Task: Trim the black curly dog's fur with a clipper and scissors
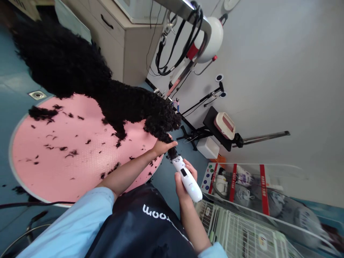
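A black curly-haired dog (129,102) stands on a round pink grooming table (88,168). My left hand (162,146) is wrapped round one of the dog's front legs, which stretches out past the table's edge. In my right hand (185,179) are white hair clippers (191,184), gripped along the body with a small light glowing on it. The clipper blade touches the black fur at the paw (172,153). Loose tufts of black hair (71,153) lie scattered over the pink surface.
Above the table runs a metal grooming arm (205,34) with black straps (185,43) hanging from it. A beige cabinet (113,39) stands behind the dog. White wire cages (242,233) and a clear shelf unit (247,186) stand at lower right.
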`<state>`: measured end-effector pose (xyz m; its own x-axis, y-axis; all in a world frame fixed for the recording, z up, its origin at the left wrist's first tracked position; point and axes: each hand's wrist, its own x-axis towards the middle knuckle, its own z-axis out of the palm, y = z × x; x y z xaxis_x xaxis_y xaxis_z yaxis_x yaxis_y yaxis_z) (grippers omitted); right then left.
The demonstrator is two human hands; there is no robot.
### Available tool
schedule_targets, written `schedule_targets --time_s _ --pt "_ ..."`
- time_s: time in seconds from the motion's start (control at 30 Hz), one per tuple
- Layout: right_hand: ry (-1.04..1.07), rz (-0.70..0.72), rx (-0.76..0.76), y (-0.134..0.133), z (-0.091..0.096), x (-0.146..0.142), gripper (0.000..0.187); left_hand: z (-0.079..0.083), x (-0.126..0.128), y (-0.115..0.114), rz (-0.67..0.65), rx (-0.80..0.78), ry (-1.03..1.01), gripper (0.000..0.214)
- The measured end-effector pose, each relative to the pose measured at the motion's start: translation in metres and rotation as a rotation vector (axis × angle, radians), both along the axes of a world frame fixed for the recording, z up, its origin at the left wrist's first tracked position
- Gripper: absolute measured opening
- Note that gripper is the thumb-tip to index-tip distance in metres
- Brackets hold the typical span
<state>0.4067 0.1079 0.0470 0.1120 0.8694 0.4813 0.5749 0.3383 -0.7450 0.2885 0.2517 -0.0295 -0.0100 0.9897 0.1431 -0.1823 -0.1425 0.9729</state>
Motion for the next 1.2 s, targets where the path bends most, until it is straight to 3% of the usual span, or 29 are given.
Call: schedule_targets --time_s 0.13,0.27,0.43,0.63,0.93,1.2 --pt "-0.024 0.024 -0.054 0.005 -0.003 -0.003 0.038 0.000 0.002 0.001 0.014 -0.024 -0.019 0.038" --pt "-0.072 -0.011 0.033 0.011 -0.001 -0.005 0.041 0.002 0.003 0.002 0.010 -0.021 -0.020 0.039" --pt "-0.296 0.276 0.003 0.006 0.003 -0.005 0.046 0.005 0.003 0.006 0.039 -0.025 0.020 0.039" --pt "-0.419 0.042 0.212 -0.006 -0.011 -0.002 0.050 0.011 0.006 0.009 0.101 -0.010 -0.002 0.038" --pt "-0.431 0.059 0.223 -0.002 -0.020 -0.001 0.049 0.028 0.000 0.012 0.119 -0.041 -0.001 0.040" --pt "-0.436 0.023 0.256 0.007 -0.024 -0.005 0.052 0.029 0.002 0.013 0.110 -0.004 -0.025 0.043"
